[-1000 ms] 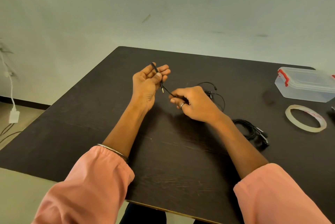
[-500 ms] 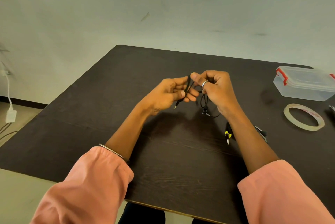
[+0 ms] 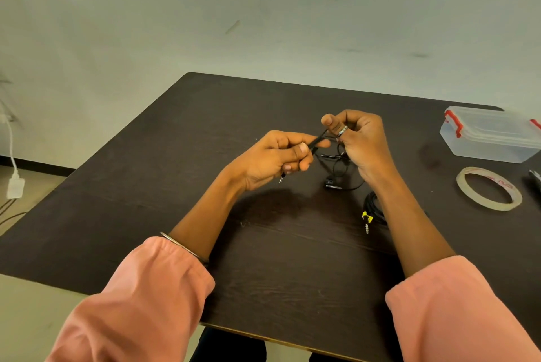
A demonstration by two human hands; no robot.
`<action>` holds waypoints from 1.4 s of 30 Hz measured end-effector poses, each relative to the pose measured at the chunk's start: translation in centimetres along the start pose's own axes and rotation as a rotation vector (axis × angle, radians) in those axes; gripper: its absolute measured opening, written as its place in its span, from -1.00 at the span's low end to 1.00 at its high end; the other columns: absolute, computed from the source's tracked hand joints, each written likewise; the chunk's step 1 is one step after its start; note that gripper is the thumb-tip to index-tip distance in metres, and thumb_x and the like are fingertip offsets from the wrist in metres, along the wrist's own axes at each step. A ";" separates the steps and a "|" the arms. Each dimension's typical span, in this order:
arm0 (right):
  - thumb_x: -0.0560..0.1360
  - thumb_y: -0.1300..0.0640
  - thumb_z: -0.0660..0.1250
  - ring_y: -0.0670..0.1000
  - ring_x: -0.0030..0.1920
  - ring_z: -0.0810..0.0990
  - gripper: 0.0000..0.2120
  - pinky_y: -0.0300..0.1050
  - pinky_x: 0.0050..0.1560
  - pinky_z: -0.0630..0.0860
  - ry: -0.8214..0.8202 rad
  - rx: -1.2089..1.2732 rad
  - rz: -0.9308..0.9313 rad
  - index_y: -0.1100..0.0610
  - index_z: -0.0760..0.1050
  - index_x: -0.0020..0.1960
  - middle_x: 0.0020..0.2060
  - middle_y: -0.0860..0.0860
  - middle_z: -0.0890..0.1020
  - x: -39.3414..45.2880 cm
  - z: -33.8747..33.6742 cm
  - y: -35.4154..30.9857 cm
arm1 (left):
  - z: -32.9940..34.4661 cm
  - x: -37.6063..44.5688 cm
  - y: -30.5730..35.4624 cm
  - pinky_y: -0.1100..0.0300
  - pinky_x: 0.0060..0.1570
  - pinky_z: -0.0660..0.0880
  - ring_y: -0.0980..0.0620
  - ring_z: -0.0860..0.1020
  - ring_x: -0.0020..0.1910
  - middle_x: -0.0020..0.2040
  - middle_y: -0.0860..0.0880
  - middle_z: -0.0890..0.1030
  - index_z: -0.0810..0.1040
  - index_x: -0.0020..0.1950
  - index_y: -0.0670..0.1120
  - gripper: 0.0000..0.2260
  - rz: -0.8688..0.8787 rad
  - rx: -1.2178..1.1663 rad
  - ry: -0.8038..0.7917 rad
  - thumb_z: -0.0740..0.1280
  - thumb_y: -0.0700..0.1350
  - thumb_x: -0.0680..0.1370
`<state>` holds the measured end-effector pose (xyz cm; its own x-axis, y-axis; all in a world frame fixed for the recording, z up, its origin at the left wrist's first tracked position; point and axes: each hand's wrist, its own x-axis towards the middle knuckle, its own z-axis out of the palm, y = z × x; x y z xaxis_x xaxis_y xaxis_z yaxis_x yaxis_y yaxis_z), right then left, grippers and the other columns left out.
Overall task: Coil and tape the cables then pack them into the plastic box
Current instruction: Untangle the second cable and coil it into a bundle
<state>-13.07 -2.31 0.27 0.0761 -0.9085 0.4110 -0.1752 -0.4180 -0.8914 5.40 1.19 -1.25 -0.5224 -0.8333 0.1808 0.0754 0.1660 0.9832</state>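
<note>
Dark wood worktop (image 3: 263, 244) under a pale wall carries everything. Above its middle I hold the thin black earphone cable (image 3: 317, 140): my left hand (image 3: 275, 159) has its fingers clamped on the plug end, my right hand (image 3: 358, 139) pinches the next stretch, and the earbuds trail onto the wood below. I judge this the coiling step, barely begun. Next I need even loops laid into my left hand. A second cable (image 3: 371, 209) lies beside my right forearm; farther right sit the tape roll (image 3: 489, 189) and the plastic box (image 3: 491, 136), lid on.
</note>
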 end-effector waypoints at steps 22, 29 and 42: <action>0.62 0.08 0.09 0.07 -0.09 0.61 -0.79 -0.06 0.29 -0.03 -0.563 -1.021 -0.483 0.16 0.45 0.06 -0.23 0.02 0.68 -2.3 5.7 0.3 | -3.0 0.4 0.4 0.34 -0.39 0.49 0.17 0.51 -0.44 -0.27 -0.05 0.65 0.51 0.10 -0.26 -0.83 0.235 -0.896 0.785 0.17 -0.22 0.65; 0.65 -0.08 0.03 0.17 -0.30 0.57 -0.65 -0.08 -0.36 0.27 -0.599 -1.038 -0.531 0.19 0.39 0.03 -0.34 0.10 0.59 -2.3 5.1 -0.6 | -3.3 0.5 0.1 0.22 -0.25 0.60 0.00 0.64 -0.27 -0.17 -0.22 0.66 0.53 0.02 -0.33 -0.90 0.189 -0.853 0.981 0.27 -0.29 0.59; 0.49 0.16 0.42 -0.10 -0.45 0.47 -0.86 -0.30 -0.39 0.37 -0.182 -0.313 -0.291 0.21 0.64 -0.18 -0.43 0.01 0.59 -1.7 2.0 -2.7 | -0.4 1.0 -1.1 0.09 -0.02 0.62 -0.06 0.68 -0.07 0.00 -0.23 0.66 0.53 0.24 -0.25 -0.77 0.047 0.136 0.485 0.22 -0.30 0.61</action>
<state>-10.73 0.33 1.65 0.3323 -0.7515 0.5699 -0.4073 -0.6593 -0.6320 5.10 -0.02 -2.10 -0.0634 -0.9670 0.2466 -0.0388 0.2493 0.9676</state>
